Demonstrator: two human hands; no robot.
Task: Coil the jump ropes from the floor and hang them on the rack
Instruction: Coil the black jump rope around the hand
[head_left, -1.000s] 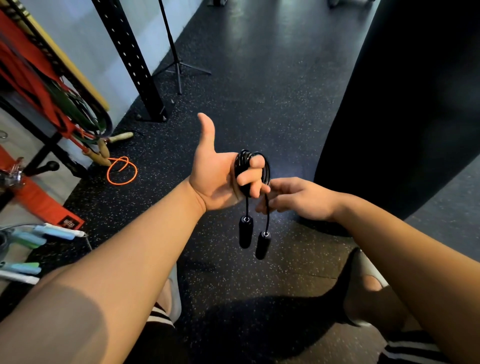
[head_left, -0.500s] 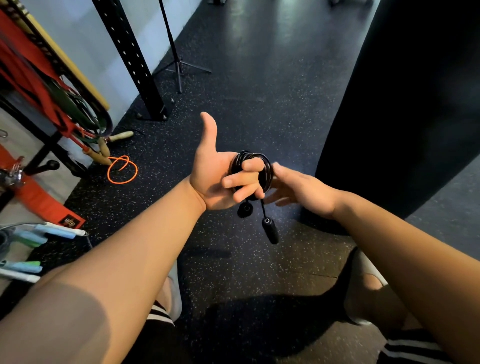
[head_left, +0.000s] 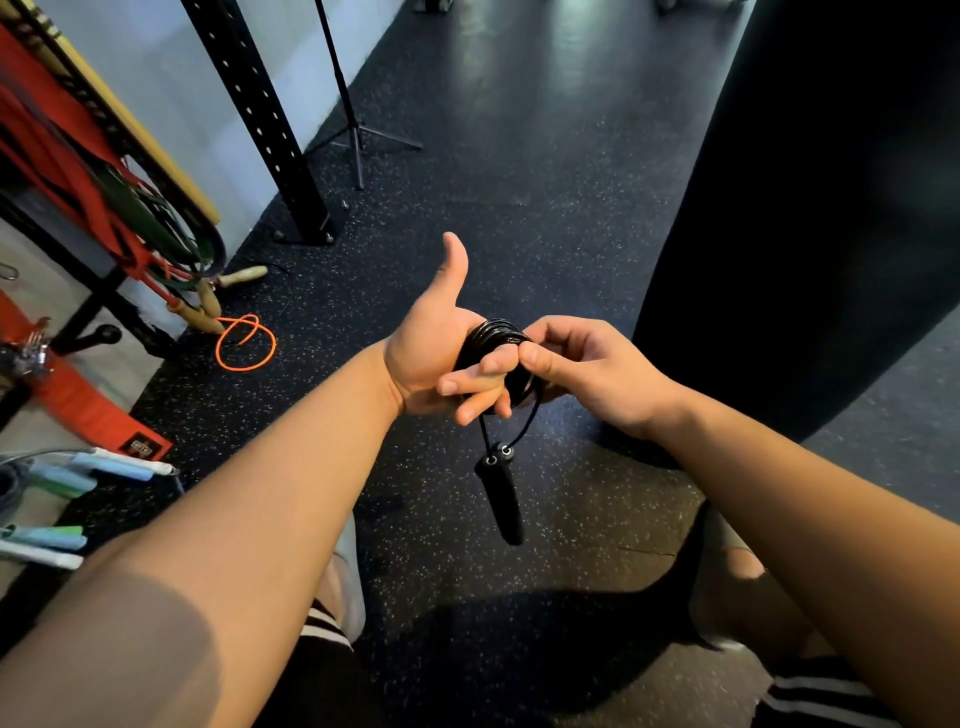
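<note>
A black jump rope (head_left: 493, 338) is coiled in tight loops around the fingers of my left hand (head_left: 434, 353), whose thumb points up. Its two black handles (head_left: 501, 493) dangle below on short lengths of cord. My right hand (head_left: 582, 364) pinches the coil at its right side with thumb and forefinger. An orange jump rope (head_left: 245, 343) with wooden handles (head_left: 208, 306) lies on the black rubber floor at the left. The rack (head_left: 98, 192) with red and green bands hanging on it stands at the far left.
A black perforated upright post (head_left: 270, 135) and a thin tripod stand (head_left: 358, 135) stand ahead to the left. A large black punching bag (head_left: 810, 223) fills the right side. Light blue and green handles (head_left: 67, 483) lie at the lower left. My shoes and legs are below.
My right hand has come up from under the left hand and taken hold of the coil. The handles have swung and now hang lower, close together.
</note>
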